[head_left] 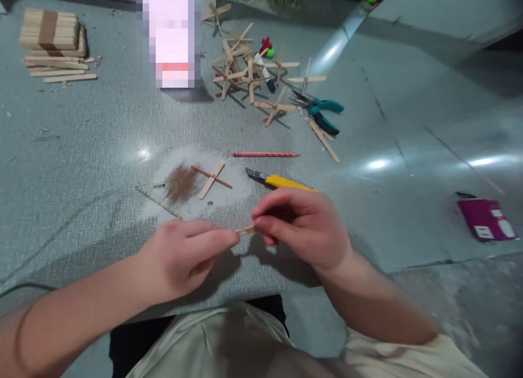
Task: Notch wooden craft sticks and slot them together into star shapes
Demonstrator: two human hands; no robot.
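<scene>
Between my two hands, above the table's near edge, is a small piece of popsicle stick [245, 231]. My left hand [188, 252] pinches its left end, and my right hand [300, 225] pinches the right end between thumb and fingers. Most of the wood is hidden by my fingertips. Just beyond my hands, two crossed popsicle sticks [213, 177] lie on a patch of pale and brown dust. A clear set square [159, 201] lies left of them. A yellow utility knife [286, 183] is right behind my right hand, and a pink pencil [265, 154] lies beyond it.
Several crossed-stick pieces [251, 81] are heaped at the back, near green-handled pliers [327, 107]. Banded bundles of popsicle sticks [49, 32] sit at the far left, with loose sticks in front. A blurred-out upright object [174, 51] stands at the back. A purple packet [486, 220] lies far right.
</scene>
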